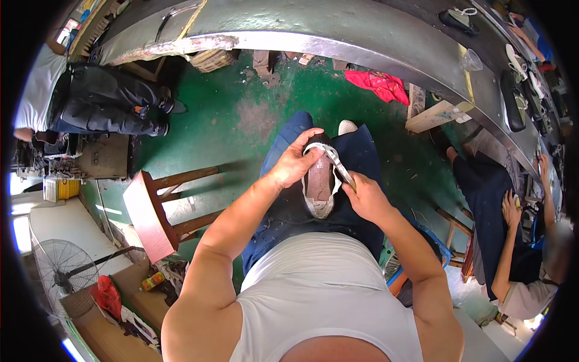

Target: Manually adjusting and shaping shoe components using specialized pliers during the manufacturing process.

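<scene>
Over my lap lies a shoe (319, 183) with a brownish middle and a whitish edge around it, its dark end pointing away from me. My left hand (293, 160) is closed on the far left part of the shoe, thumb pressed on the whitish edge. A slim silver metal tool (338, 164) is gripped in my right hand (369, 198). It slants up and left, its far end at the shoe's far right edge. Its exact kind is too small to tell.
A long dark metal workbench (313, 24) curves across the far side, with shoes (512, 102) at right. A wooden stool (151, 214) stands left, a fan (63, 271) lower left. People are nearby: one standing left, one seated right. Red cloth (380, 85) lies under the bench.
</scene>
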### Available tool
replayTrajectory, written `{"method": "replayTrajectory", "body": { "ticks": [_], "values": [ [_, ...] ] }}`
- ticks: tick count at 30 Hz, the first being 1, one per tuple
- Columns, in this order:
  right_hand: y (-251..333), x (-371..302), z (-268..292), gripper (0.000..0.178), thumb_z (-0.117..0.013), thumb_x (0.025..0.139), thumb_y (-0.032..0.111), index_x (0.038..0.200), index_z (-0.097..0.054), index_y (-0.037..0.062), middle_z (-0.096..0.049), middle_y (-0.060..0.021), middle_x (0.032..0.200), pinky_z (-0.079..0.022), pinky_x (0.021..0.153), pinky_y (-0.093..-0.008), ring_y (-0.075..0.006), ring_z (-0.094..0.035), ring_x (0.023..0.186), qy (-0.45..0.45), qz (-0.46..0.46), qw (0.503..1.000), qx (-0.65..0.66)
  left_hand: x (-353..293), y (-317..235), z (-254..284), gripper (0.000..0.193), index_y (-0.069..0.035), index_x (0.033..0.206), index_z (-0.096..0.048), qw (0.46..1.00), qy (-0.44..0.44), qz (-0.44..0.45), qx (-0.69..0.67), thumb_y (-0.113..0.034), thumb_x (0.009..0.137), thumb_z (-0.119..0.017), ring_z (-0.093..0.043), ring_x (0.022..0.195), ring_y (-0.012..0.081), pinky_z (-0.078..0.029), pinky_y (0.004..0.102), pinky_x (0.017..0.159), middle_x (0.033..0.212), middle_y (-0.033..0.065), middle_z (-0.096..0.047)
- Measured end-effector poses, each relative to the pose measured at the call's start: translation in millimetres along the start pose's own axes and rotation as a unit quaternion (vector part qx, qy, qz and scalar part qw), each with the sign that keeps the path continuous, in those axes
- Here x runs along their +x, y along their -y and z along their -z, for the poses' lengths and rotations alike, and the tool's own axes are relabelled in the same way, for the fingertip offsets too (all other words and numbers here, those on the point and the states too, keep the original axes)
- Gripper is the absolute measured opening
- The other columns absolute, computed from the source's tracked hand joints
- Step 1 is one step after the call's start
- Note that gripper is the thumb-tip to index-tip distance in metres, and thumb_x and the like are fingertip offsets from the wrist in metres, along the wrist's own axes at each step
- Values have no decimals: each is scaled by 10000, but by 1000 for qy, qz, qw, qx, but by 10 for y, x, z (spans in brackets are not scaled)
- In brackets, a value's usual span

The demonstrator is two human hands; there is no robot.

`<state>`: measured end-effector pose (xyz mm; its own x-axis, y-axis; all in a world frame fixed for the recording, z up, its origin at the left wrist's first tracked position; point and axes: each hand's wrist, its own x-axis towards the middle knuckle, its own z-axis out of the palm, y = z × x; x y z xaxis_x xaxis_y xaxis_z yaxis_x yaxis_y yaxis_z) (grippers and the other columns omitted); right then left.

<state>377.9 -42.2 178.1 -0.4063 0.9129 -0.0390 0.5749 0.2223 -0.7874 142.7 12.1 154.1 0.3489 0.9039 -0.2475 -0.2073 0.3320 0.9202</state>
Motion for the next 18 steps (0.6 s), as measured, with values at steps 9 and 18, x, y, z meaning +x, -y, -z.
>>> {"method": "replayTrajectory", "body": {
  "ticks": [9, 18],
  "values": [
    [90, -221, 155, 301, -564, 1012, 175, 1270, -546, 21, -623, -22, 891, -481, 693, -261, -88, -568, 745, -114, -49, 942, 312, -502, -334, -481, 947, 2, 1557, -149, 901, 84, -292, 308, 59, 786, -697, -370, 1431, 339, -273, 416, 1182, 1538, 225, -345],
    [67, -77, -199, 338, -455, 1063, 261, 1242, -525, -16, -669, -153, 1189, -503, 915, -343, -239, -659, 1071, -102, 5, 946, 307, -677, -182, -600, 1078, 18, 1554, 13, 875, 160, -280, 361, 128, 725, -668, -288, 1424, 474, -206, 512, 1199, 1514, 298, -274]
  ]
}}
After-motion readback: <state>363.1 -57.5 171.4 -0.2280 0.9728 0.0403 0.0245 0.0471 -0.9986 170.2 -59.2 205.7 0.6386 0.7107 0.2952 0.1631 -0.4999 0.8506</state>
